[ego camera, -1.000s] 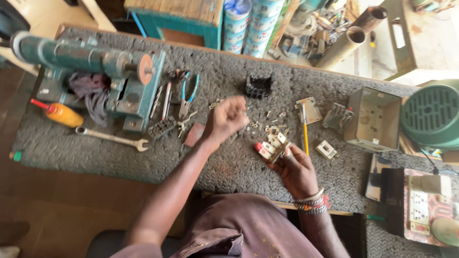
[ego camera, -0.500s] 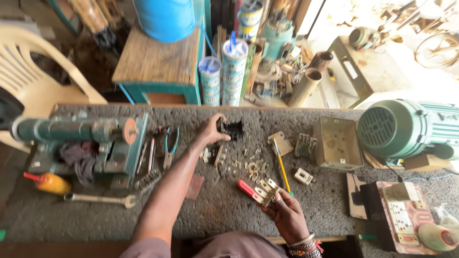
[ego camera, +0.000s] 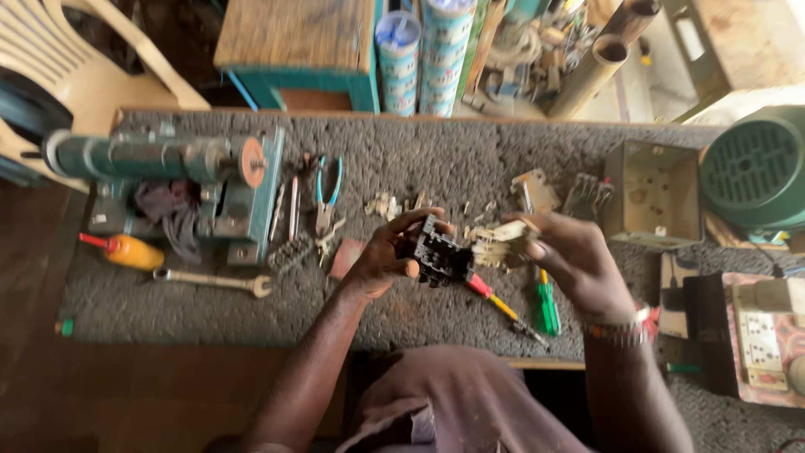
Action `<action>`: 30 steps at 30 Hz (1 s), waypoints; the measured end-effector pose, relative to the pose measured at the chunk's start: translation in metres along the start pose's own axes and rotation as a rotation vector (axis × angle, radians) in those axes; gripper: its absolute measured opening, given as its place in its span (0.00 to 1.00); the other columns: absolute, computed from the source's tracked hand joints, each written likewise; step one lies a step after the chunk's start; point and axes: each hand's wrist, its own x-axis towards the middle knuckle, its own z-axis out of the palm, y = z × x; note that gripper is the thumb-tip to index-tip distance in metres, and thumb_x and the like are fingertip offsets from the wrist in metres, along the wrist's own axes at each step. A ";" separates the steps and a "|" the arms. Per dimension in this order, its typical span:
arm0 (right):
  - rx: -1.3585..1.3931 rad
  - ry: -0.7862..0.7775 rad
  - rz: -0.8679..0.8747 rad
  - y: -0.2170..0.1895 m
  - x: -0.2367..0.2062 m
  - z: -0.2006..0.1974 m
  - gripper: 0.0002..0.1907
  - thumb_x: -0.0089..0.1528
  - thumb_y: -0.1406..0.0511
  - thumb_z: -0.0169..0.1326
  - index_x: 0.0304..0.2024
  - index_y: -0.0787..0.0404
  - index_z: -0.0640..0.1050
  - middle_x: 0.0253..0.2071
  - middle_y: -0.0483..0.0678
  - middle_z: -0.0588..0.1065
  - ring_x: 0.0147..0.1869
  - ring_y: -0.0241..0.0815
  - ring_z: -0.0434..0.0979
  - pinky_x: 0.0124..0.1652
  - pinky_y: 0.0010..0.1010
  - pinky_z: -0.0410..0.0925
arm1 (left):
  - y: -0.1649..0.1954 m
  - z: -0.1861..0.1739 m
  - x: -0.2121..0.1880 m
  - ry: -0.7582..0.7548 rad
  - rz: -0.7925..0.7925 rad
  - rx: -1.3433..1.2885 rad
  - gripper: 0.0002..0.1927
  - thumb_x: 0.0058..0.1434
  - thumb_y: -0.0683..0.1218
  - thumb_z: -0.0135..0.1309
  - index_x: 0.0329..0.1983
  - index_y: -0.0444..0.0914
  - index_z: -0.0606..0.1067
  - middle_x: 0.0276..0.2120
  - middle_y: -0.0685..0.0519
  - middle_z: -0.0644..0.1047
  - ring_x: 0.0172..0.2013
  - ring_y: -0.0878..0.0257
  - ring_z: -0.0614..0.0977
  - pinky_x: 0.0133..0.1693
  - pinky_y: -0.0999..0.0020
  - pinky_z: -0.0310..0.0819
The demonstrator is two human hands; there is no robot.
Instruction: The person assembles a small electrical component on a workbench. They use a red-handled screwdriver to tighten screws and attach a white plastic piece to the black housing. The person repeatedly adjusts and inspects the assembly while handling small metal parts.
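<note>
My left hand (ego camera: pixel 387 253) grips a black plastic electrical part (ego camera: pixel 438 254) above the grey workbench (ego camera: pixel 436 159). My right hand (ego camera: pixel 570 256) holds a pale cream switch piece (ego camera: pixel 501 242) right beside it, the two parts nearly touching. A red-handled screwdriver (ego camera: pixel 496 304) and a green-handled screwdriver (ego camera: pixel 547 304) lie on the bench just below my hands. Small screws and cream fragments (ego camera: pixel 392 205) are scattered beyond my left hand.
A green bench machine (ego camera: pixel 168 180) stands at the left with pliers (ego camera: pixel 327 195), a spanner (ego camera: pixel 214 281) and an orange-handled tool (ego camera: pixel 126 250) near it. An open metal box (ego camera: pixel 656 195) and a green motor (ego camera: pixel 755 168) sit at the right, a socket plate (ego camera: pixel 759 340) below.
My left hand picked the black part up from the far bench and brought it back toward me, meeting the cream piece in my right hand. The red screwdriver now lies on the bench.
</note>
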 end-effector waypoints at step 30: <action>-0.758 -0.416 -0.151 -0.033 0.056 0.061 0.13 0.61 0.64 0.60 0.46 0.62 0.81 0.40 0.55 0.81 0.43 0.57 0.82 0.41 0.45 0.73 | -0.006 -0.013 -0.018 0.011 -0.122 0.009 0.63 0.34 0.72 0.72 0.69 0.37 0.65 0.41 0.50 0.81 0.38 0.70 0.80 0.42 0.71 0.81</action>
